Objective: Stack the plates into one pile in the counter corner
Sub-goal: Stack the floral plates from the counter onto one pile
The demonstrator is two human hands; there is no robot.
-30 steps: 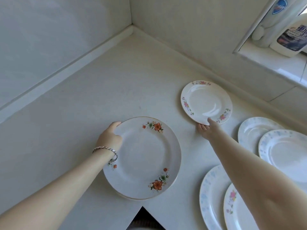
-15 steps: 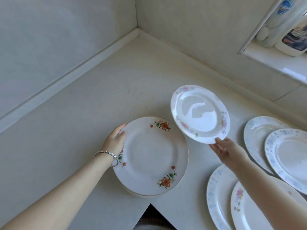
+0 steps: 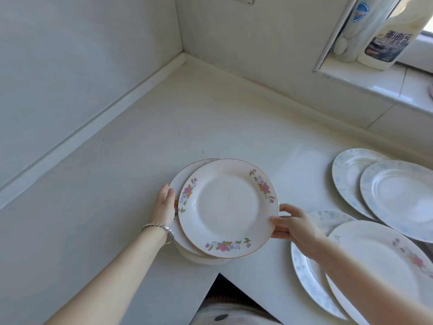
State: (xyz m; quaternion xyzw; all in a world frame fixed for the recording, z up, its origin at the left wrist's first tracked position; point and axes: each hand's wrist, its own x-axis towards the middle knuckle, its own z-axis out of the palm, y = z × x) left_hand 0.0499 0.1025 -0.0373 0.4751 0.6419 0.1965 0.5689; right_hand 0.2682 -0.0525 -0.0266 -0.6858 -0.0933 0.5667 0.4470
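Step in hand: a plate was being added to the stack, judging by how it sat over the others, off-centre.
Right hand: the right hand (image 3: 290, 227) pinched the right rim of the pink-flowered plate (image 3: 228, 207), thumb on top and fingers (image 3: 277, 235) beneath, so the plate could be lowered flat and steered sideways.
Pink-flowered plate: it lay face up over the pile (image 3: 187, 173), shifted to the right, so a crescent of the plate beneath showed along the upper left. Whether it already rested fully on the pile could not be told.
Left hand: the left hand (image 3: 165, 202) lay against the pile's left rim with fairly straight fingers, released rather than clenched. It probably braced the pile so a push from the right would not slide it.
Pile's place: it sat on the desk (image 3: 152, 127) near the front edge, well apart from the corner (image 3: 184, 56), so a move to the corner likely remained.
Plates left: two blue-speckled plates (image 3: 351, 181) overlapped at the right. A blue-rimmed plate (image 3: 302, 266) lay partly under another flowered plate (image 3: 375, 252) beneath the right forearm.
Risk: glazed plates slide easily, so an off-centre one could slip or tilt if let go too soon.
Surroundings: bottles (image 3: 386, 41) stood on the window ledge (image 3: 365, 78), clear of the work.
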